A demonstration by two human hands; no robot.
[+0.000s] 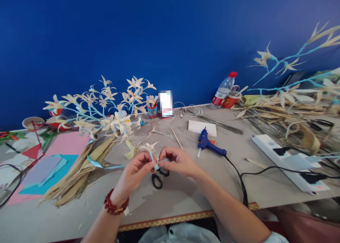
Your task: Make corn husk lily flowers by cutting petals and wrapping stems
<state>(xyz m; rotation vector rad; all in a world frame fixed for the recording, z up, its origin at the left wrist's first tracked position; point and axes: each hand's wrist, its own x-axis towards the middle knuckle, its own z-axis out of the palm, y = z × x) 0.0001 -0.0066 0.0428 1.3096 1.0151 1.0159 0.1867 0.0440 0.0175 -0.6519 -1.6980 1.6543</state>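
My left hand (140,167) pinches the stem of a small cream husk flower (149,147), whose pointed petals stand above the fingers. Close against it, my right hand (177,161) grips a light-blue strip (161,164) at the stem, thumb and fingers pressed together. Another part of blue ribbon (114,167) trails out to the left of my left hand. Just below the fingertips lie scissors (156,181) with black handles, their blades hidden by my hands. Both hands are over the table near its front edge.
Blue-stemmed husk flowers (102,110) stand at the back left, above dried husks (79,172) and coloured paper (66,144). A blue glue gun (208,143) with its cord lies right, near a power strip (287,163). A bottle (223,91) stands behind.
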